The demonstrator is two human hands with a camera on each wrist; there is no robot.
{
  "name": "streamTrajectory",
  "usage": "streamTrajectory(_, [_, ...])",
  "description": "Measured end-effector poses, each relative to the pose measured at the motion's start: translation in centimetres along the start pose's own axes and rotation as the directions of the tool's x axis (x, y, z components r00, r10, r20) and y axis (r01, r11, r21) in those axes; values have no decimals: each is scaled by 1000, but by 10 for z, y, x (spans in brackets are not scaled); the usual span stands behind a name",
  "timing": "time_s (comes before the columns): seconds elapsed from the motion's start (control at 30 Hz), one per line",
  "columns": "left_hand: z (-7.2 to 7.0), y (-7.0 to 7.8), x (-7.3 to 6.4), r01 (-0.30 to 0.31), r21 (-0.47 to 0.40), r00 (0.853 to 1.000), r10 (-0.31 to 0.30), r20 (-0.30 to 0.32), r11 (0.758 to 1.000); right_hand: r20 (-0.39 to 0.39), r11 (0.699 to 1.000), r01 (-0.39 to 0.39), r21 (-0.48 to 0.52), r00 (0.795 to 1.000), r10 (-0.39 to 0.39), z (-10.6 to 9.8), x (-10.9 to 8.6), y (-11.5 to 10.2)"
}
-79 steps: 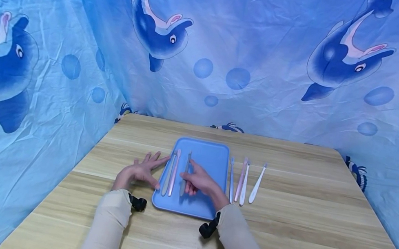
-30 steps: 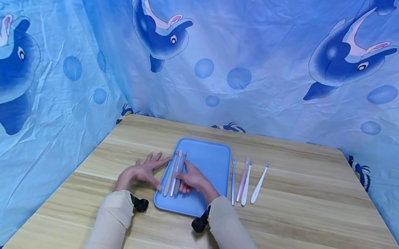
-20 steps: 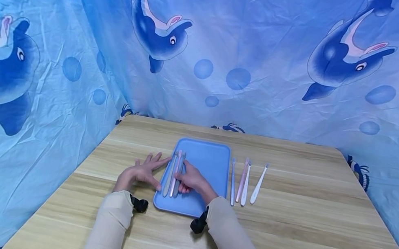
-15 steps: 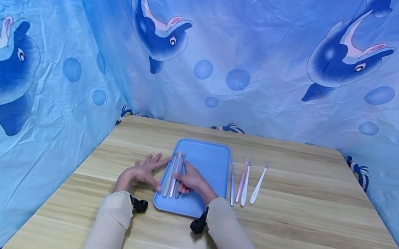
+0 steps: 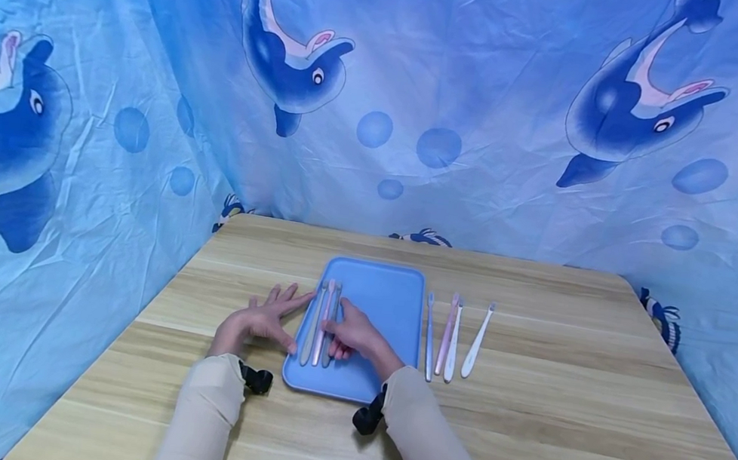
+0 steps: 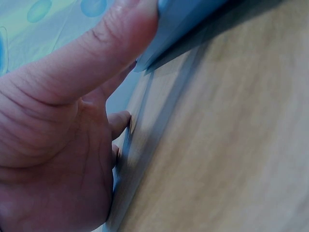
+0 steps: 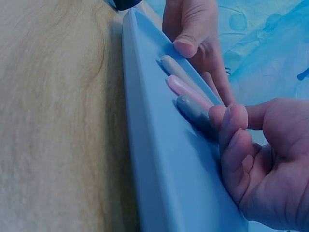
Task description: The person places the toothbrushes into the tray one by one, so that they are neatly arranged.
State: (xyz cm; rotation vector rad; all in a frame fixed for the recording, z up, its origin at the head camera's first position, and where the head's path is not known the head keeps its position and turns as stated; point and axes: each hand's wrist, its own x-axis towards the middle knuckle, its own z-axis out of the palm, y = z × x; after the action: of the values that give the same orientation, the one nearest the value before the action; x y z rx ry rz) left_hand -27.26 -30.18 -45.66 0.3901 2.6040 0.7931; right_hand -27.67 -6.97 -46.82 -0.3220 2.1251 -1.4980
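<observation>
My right hand (image 5: 357, 331) reaches over the blue tray (image 5: 382, 292) and pinches a dark grey toothbrush (image 7: 190, 108) between thumb and fingers. Directly left of it lie a pink toothbrush (image 5: 318, 346) and a light grey toothbrush (image 5: 310, 337), all roughly parallel along the tray's left side. Brush heads point to the far end. With fingers spread, my left hand (image 5: 263, 322) rests at the tray's left edge, thumb at the rim near the light grey handle. In the left wrist view, the left thumb (image 6: 106, 48) touches the tray's side.
Right of the tray, on the wooden table (image 5: 563, 389), lie a blue toothbrush (image 5: 429, 343), a pink toothbrush (image 5: 445, 341) and two white ones, the rightmost white toothbrush (image 5: 477, 342) set apart. A blue dolphin-print curtain (image 5: 482, 197) stands behind the table and at its sides.
My right hand has moved left across the tray with the dark grey toothbrush, bringing it beside the pink one. Over the last second it hardly shifts. The left hand stays in place.
</observation>
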Motion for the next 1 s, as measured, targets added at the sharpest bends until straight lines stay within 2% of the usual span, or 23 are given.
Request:
streamTrajectory(0.37, [-1, 2, 0, 17, 2, 1000, -17, -9, 1000, -3, 1000, 20, 3, 1000, -20, -7, -8, -6])
streamTrajectory(0.6, [-2, 2, 0, 17, 15, 1000, -17, -11, 1000, -1, 996, 86, -11, 996, -86, -14, -21, -19])
streamTrajectory(1.0, [-1, 2, 1, 18, 20, 1000, -18, -11, 1000, 14, 993, 119, -19, 993, -119, -20, -38, -37])
